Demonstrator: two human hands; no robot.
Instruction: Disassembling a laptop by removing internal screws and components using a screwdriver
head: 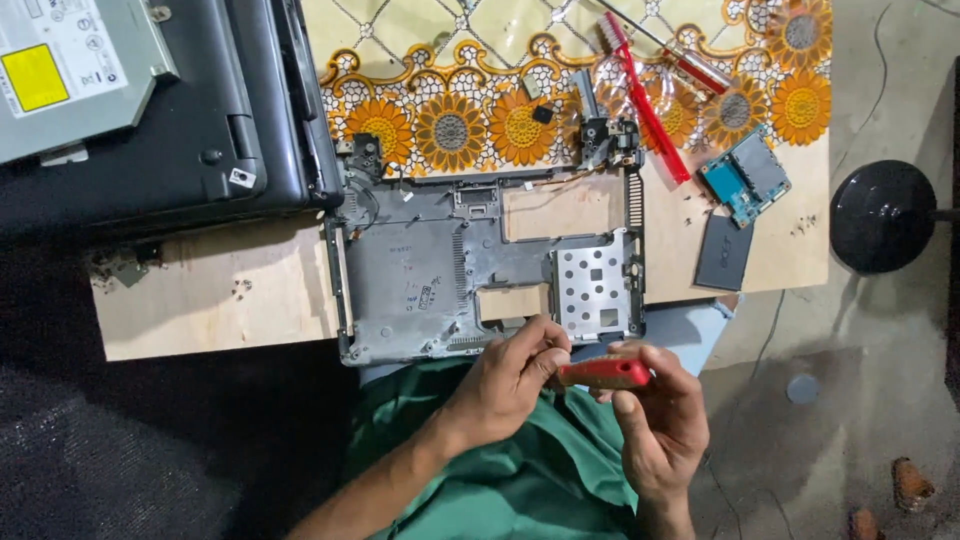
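Note:
A grey laptop bottom case point(420, 280), stripped of parts, lies on a wooden board point(200, 310) in front of me. My right hand point(660, 425) holds a red screwdriver handle point(605, 374) just below the case's near edge. My left hand point(510, 380) pinches the tip end of the same tool with its fingers closed on it. Both hands hover over my green clothing point(520, 480), near the case's metal plate point(595, 285).
A dark laptop lid with a silver optical drive point(70, 70) on it sits at the top left. A red toothbrush point(645, 95), a second screwdriver point(690, 62), a blue circuit board point(745, 178) and a dark cover point(725, 252) lie to the right. A black round stool point(880, 215) stands beside the board.

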